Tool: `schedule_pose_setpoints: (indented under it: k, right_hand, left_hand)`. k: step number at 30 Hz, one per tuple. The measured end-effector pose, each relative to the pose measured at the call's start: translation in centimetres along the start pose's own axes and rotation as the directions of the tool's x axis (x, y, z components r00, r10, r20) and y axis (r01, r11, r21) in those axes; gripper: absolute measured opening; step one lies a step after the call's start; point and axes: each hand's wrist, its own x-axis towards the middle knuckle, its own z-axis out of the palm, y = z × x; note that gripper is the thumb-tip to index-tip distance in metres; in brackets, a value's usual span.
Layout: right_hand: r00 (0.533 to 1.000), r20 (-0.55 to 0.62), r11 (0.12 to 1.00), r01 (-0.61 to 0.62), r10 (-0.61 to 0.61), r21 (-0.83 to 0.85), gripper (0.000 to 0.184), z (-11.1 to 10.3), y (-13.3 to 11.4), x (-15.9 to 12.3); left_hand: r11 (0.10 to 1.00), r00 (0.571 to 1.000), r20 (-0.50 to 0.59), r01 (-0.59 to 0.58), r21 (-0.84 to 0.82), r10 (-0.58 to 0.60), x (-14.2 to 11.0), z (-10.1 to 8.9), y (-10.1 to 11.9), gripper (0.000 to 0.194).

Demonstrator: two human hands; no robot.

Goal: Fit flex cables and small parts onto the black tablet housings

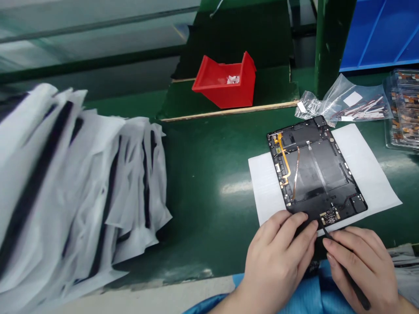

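Resting on a white sheet (363,152) by the near edge of the green counter (203,187), the black tablet shell (306,179) lies open in front of me, orange flex cable (285,163) along its left side and small circuit board (330,216) at its near edge. My left hand (278,253) is half curled, fingertips on that edge; I cannot tell whether it grips. My right hand (366,257) is closed around a slim black tool (352,283), its tip just beside the board. Towards the counter's far edge, right of the shell, lie clear plastic bags (340,93) and clear trays (406,109); further left along it stands a red bin (238,89). White sheets with dark panels between them (88,174) fill the counter's left side.
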Motion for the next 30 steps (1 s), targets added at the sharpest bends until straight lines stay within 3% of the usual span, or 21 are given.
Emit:
schedule_pose_setpoints:
  k: [30]
  right_hand:
    - [1.0, -0.01, 1.0, 0.015, -0.015, 0.01, 0.022, -0.38, 0.07, 0.43]
  left_hand:
    - [0.999, 1.0, 0.019, 0.021, 0.046, -0.022, -0.08, 0.22, 0.19, 0.019]
